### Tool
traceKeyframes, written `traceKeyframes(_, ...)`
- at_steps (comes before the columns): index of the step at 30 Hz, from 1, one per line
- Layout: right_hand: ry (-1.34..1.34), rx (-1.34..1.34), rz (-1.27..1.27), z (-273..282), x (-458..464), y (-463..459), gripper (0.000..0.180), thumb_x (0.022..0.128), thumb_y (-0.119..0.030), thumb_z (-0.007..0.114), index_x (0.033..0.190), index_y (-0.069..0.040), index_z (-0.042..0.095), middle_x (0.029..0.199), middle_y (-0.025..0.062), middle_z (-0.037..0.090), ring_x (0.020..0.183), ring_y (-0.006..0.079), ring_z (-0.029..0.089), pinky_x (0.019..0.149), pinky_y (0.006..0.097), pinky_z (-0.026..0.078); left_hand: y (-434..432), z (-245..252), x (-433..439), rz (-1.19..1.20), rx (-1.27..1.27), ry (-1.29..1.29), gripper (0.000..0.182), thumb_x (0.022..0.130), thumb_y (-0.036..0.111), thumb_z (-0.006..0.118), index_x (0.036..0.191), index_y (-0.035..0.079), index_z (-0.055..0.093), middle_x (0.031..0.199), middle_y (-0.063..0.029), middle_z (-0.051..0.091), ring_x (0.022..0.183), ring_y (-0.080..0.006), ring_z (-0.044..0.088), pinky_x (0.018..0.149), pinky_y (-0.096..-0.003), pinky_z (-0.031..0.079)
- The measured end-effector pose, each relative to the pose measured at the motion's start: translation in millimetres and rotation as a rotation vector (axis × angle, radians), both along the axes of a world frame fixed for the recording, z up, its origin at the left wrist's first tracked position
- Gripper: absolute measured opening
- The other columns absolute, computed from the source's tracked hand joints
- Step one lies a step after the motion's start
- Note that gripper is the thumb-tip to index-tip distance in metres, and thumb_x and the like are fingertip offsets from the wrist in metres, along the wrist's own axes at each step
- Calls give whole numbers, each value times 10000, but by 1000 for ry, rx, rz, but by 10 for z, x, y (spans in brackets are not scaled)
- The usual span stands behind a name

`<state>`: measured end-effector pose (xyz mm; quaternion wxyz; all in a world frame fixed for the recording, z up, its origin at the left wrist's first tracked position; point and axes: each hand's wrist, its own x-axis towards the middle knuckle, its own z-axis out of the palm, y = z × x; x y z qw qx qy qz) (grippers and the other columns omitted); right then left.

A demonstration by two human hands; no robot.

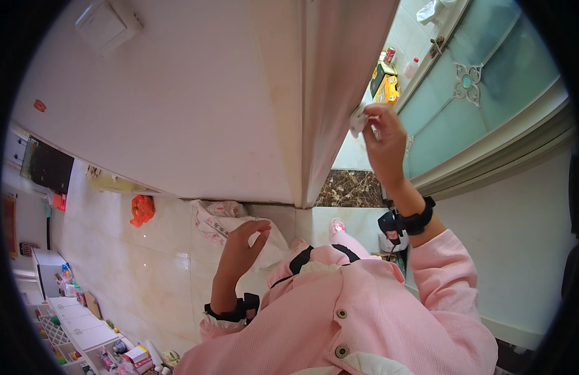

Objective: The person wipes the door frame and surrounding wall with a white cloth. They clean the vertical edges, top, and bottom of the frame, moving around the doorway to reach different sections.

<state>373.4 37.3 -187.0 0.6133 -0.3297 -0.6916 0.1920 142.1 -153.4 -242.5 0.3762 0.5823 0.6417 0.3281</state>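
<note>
My right hand [385, 133] is raised at the doorway, its fingers pinching a white cloth or tissue [358, 121]. That white piece lies against the edge of the door frame [324, 93]; whether it is pressed firmly there I cannot tell. Lower and to the left, my left hand [245, 246] hangs in the air with thumb and fingers curved apart, holding nothing. Below it on the floor lies a white bag [261, 239] with pink print, partly hidden by the hand. Each wrist carries a black strap with a small device.
A glass door [486, 79] with a metal ornament stands ajar at right. Beyond the doorway are a drink can [389, 55] and a yellow box [388, 89]. A dark marble threshold [348, 188] crosses the opening. An orange plastic bag [142, 210] lies on the tiles. White cabinets [78, 323] stand lower left.
</note>
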Motion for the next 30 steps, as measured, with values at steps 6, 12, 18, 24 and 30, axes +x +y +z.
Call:
traceKeyframes(6, 131, 10, 95, 382, 38, 111, 193, 762, 110, 558, 919, -1, 550, 865, 32, 560, 789, 97, 556, 719, 231, 487, -87, -117, -42, 33, 18, -12, 175, 828, 72, 577, 980, -11, 602, 933, -122, 635, 848, -227, 606, 770, -299, 458)
traceKeyframes(12, 51, -112, 54, -146, 91, 101, 236, 742, 130, 541, 927, -16, 532, 862, 34, 529, 826, 102, 537, 743, 240, 484, -126, -158, -44, 69, 7, -3, 179, 820, 75, 585, 970, -21, 601, 923, -136, 632, 828, -242, 613, 749, -304, 463)
traceKeyframes(18, -43, -337, 27, -963, 17, -116, 155, 745, 115, 508, 867, 21, 523, 848, 77, 530, 777, 143, 559, 687, 240, 494, -46, -158, -42, 70, -18, -5, 186, 816, 71, 586, 979, -18, 598, 920, -133, 632, 829, -240, 615, 743, -306, 467)
traceKeyframes(24, 25, -161, 69, -541, 7, -28, 198, 714, 155, 505, 858, 20, 507, 836, 75, 513, 770, 134, 542, 693, 228, 473, 53, -162, -65, 22, 14, -25, 180, 835, 67, 567, 999, 5, 607, 957, -88, 641, 894, -192, 601, 776, -292, 462)
traceKeyframes(30, 78, 77, 160, 472, 18, 118, 226, 751, 164, 506, 923, 17, 498, 893, 45, 504, 829, 104, 513, 776, 234, 444, 144, -192, -17, 19, 109, -31, 200, 801, 80, 588, 982, -3, 597, 900, -134, 630, 821, -268, 601, 735, -328, 465)
